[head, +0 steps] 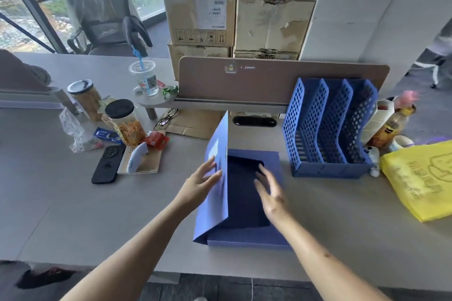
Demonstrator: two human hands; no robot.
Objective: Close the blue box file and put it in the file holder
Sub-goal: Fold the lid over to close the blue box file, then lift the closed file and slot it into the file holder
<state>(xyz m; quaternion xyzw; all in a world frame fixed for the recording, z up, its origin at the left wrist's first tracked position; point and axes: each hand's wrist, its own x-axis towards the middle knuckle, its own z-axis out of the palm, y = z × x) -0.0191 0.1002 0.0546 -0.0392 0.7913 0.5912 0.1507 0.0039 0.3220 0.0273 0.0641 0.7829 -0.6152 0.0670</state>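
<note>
The blue box file [247,234] lies flat on the grey desk in front of me, its dark inside showing. Its lid [216,178] stands nearly upright along the left side. My left hand [201,182] rests flat against the lid's outer face, fingers spread. Over the open tray, my right hand [270,190] hovers with fingers apart and nothing in it; it is blurred. The blue mesh file holder [327,129], with several empty slots, stands upright on the desk to the right of the box file.
A yellow bag [420,178] lies right of the holder, with bottles [391,124] behind it. On the left are a black phone [107,164], a notebook, snack jars [124,122] and a plastic cup [144,78]. A brown divider [281,80] and stacked cardboard boxes stand behind.
</note>
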